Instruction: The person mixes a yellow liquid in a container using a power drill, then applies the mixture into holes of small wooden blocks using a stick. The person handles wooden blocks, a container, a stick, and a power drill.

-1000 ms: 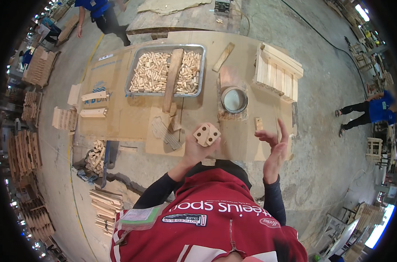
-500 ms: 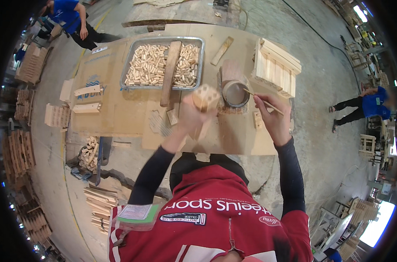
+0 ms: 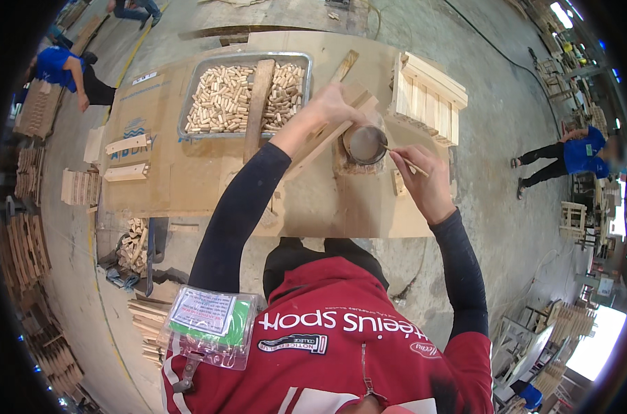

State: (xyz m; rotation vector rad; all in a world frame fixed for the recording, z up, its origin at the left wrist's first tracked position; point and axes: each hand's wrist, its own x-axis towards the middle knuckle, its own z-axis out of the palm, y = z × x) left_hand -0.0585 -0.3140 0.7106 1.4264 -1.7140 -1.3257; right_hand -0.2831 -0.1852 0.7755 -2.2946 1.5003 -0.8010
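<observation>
My left hand [image 3: 332, 105] is closed on a pale wooden bar [image 3: 320, 148], which slants from near my body up toward the pot. Its far end lies just beside the pot's upper left, and my hand partly covers it. My right hand [image 3: 427, 178] pinches a thin wooden stick [image 3: 411, 163]. The stick's tip reaches the right rim of a round pot [image 3: 369, 162] holding a greyish-brown substance. The pot rests on a rough wooden block [image 3: 342, 165]. Partly hidden by my right hand is a small wood block [image 3: 399, 183].
A metal tray [image 3: 183, 124] full of short wooden dowels stands at the far left, a dark wood strip [image 3: 259, 96] across it. Stacked pale bars [image 3: 430, 96] stand far right. Two drilled pieces [image 3: 127, 172] lie on the cardboard [image 3: 168, 159]. Blue-shirted people [image 3: 586, 155] stand beyond the table.
My left hand has moved away from me and right, and the wooden bar has swung from end-up to a slant beside the pot. The right hand's stick stays at the pot's rim.
</observation>
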